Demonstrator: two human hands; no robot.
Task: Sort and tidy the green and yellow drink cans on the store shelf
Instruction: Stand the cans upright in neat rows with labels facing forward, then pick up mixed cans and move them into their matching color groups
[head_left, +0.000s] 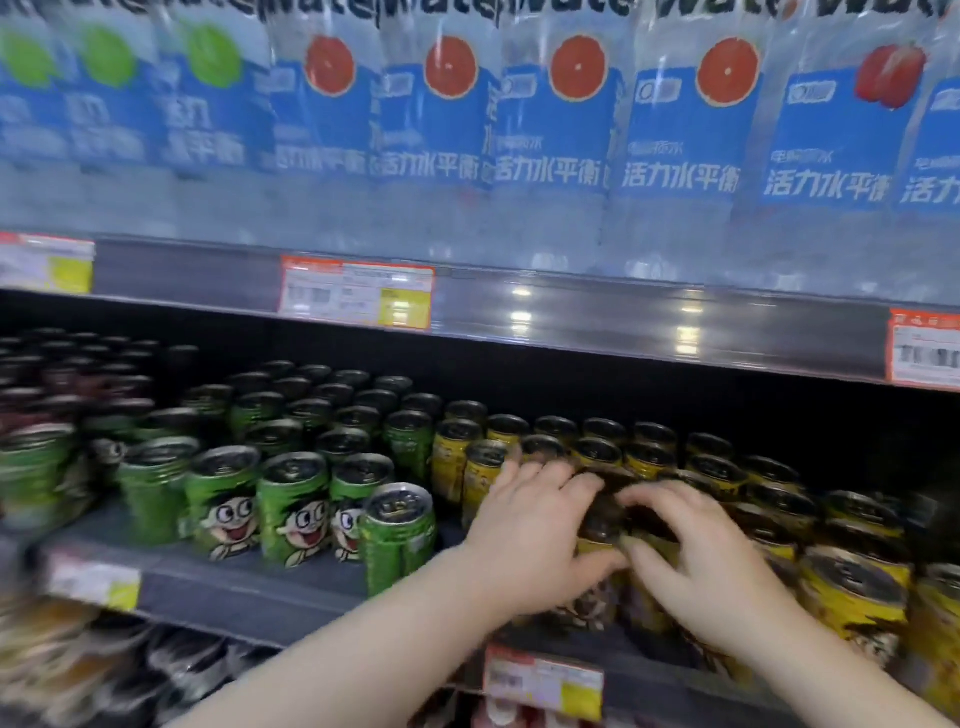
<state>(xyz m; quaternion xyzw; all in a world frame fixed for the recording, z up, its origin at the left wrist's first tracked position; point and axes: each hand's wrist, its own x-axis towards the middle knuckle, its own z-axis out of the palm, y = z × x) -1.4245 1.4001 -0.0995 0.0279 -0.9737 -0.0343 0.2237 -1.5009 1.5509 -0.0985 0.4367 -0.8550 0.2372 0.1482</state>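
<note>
**A:** Where are the person's hands?

**B:** Both are just right of the foremost green can (397, 538), which stands at the lip of the shelf (249, 587) with its lid tipped toward the camera. The left hand (524, 525) is the nearer to that can. The right hand (696, 561) is further right, and its fingertips meet those of the left.

**A:** Are they holding anything?

**B:** Yes. Both hands have their fingers curled around a front yellow can (605, 514), the left thumb against its side and the right fingers over its dark lid. The blur hides whether the right hand also covers a second can.

**A:** And the rest of the stock?

**B:** The green cans (293, 499), printed with a cartoon face, stand in rows behind and left of the foremost green can. The yellow cans (852, 587) fill the shelf to its right, packed touching, out past the hands. Further left of it stand dark cans (52, 374), smeared by motion.

**A:** What is above?

**B:** Above the foremost green can runs the upper shelf edge with an orange-bordered price tag (356, 293). Higher still are clear water bottles (561, 130) with blue labels. Below and right of the can, a second price tag (543, 680) hangs under the hands.
</note>
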